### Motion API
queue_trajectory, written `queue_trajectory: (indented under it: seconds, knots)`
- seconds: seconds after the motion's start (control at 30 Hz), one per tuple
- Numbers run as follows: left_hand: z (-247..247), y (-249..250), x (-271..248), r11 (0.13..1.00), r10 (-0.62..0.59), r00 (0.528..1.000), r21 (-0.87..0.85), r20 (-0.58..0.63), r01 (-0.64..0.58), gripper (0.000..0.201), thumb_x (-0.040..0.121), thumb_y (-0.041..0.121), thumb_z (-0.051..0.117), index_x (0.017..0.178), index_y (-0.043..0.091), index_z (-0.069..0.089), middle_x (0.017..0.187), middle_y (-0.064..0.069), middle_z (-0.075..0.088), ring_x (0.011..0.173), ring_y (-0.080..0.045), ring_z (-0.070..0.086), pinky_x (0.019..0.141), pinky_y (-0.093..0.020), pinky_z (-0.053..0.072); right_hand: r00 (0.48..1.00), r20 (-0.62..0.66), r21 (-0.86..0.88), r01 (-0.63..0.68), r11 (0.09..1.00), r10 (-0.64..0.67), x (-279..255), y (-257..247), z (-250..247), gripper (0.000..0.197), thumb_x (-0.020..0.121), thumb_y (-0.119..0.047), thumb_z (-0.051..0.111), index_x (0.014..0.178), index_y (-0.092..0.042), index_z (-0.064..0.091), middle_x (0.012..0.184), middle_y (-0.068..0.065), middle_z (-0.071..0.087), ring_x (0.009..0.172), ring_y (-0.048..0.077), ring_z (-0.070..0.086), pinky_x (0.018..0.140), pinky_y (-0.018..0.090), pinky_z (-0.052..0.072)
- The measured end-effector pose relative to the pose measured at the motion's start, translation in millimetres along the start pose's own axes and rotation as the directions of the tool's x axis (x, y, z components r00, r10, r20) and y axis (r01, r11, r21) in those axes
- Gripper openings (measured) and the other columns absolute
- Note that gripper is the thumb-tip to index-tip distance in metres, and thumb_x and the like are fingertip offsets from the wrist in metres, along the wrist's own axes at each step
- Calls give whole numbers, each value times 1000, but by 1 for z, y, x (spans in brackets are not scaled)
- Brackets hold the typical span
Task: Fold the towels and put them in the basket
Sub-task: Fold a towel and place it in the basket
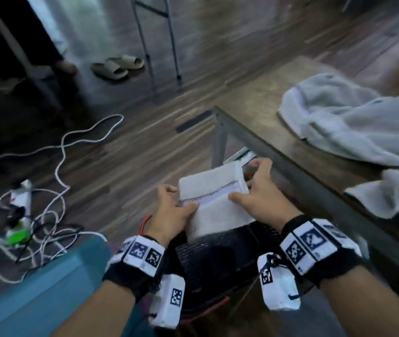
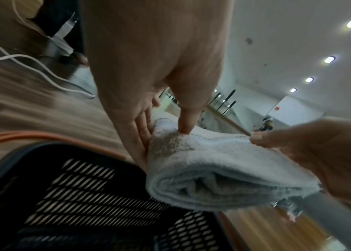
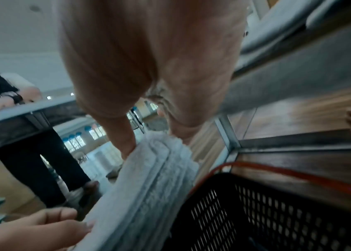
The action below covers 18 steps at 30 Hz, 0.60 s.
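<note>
A folded white towel [image 1: 214, 203] with a dark stitched stripe hangs just over the black mesh basket [image 1: 220, 259] on the floor. My left hand [image 1: 171, 212] grips its left edge, thumb on top and fingers underneath. My right hand [image 1: 256, 190] grips the right edge the same way. The left wrist view shows the towel's rolled fold [image 2: 219, 171] above the basket's mesh wall [image 2: 88, 200]. In the right wrist view the towel's layered edge [image 3: 148, 186] sits beside the basket's red rim [image 3: 299, 173]. Unfolded white towels [image 1: 358, 127] lie on the table [image 1: 261, 98] at right.
The table's metal frame and leg [image 1: 219, 139] stand close behind the basket. White cables [image 1: 55, 166] and a power strip [image 1: 21, 198] litter the floor at left. A teal surface [image 1: 43, 288] lies at bottom left. Sandals [image 1: 118, 65] and another person's feet [image 1: 66, 66] are farther back.
</note>
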State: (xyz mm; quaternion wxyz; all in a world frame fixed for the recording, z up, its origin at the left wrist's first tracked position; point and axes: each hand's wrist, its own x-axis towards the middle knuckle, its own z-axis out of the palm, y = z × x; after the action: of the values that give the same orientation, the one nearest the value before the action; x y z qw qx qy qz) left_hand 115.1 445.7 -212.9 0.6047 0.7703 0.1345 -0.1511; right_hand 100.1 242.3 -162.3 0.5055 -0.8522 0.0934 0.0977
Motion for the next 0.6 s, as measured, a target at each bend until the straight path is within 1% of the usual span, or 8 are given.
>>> queue_trajectory:
  seconds: [0.07, 0.13, 0.2, 0.27, 0.33, 0.37, 0.5, 0.6]
  knots:
    - [3, -37, 11, 991, -47, 999, 128, 8, 45, 37, 83, 9, 73, 97, 21, 41, 79, -10, 59, 70, -21, 54, 65, -37, 45, 996, 50, -52, -67, 996, 69, 13, 22, 24, 61, 88, -13, 69, 125, -22, 21, 108, 2, 53, 93, 22, 59, 84, 42, 51]
    - [13, -68, 17, 963, -156, 988, 228, 22, 147, 21, 81, 11, 71, 78, 21, 52, 68, -2, 58, 66, -20, 54, 63, -33, 45, 979, 134, -111, -140, 984, 155, 22, 44, 43, 53, 88, -13, 65, 115, -25, 21, 95, -1, 54, 85, 21, 59, 74, 36, 45]
    - [23, -93, 20, 920, -293, 955, 284, 45, 269, 18, 79, 15, 68, 67, 20, 57, 63, 2, 58, 62, -19, 55, 57, -26, 45, 945, 221, -144, -214, 966, 242, 30, 64, 60, 49, 90, -12, 61, 117, -21, 21, 94, -2, 52, 90, 22, 58, 77, 33, 41]
    - [32, -112, 24, 888, -372, 926, 313, 62, 336, 20, 79, 13, 67, 61, 17, 59, 61, 0, 56, 64, -19, 52, 61, -25, 42, 913, 271, -165, -268, 949, 305, 38, 81, 75, 50, 92, -12, 60, 123, -15, 21, 94, -5, 47, 89, 16, 55, 83, 32, 39]
    - [38, -124, 29, 851, -443, 896, 329, 32, 409, 23, 80, 10, 65, 59, 13, 57, 60, -4, 52, 67, -20, 49, 66, -27, 38, 889, 298, -167, -309, 936, 347, 46, 95, 88, 48, 93, -12, 60, 123, -14, 22, 90, -8, 45, 85, 10, 53, 83, 30, 37]
    - [39, -128, 33, 833, -469, 883, 332, -3, 443, 22, 81, 10, 63, 59, 12, 57, 61, -7, 52, 68, -22, 49, 67, -28, 38, 877, 311, -157, -332, 930, 365, 50, 101, 94, 45, 94, -12, 59, 121, -14, 23, 90, -6, 46, 89, 14, 55, 83, 30, 38]
    - [42, -143, 53, 752, -503, 853, 417, -139, 511, 15, 84, 13, 65, 80, 0, 72, 84, -21, 71, 82, -33, 68, 74, -36, 54, 848, 355, -123, -376, 919, 394, 62, 122, 106, 45, 95, -11, 55, 129, -16, 26, 105, 2, 54, 106, 26, 57, 90, 38, 45]
    - [42, -152, 65, 678, -548, 829, 522, -110, 517, 16, 86, 15, 66, 76, 3, 63, 78, -14, 62, 72, -25, 59, 69, -33, 48, 856, 339, -95, -381, 920, 390, 65, 137, 105, 48, 97, -13, 56, 137, -17, 31, 97, -4, 51, 95, 19, 57, 93, 40, 48]
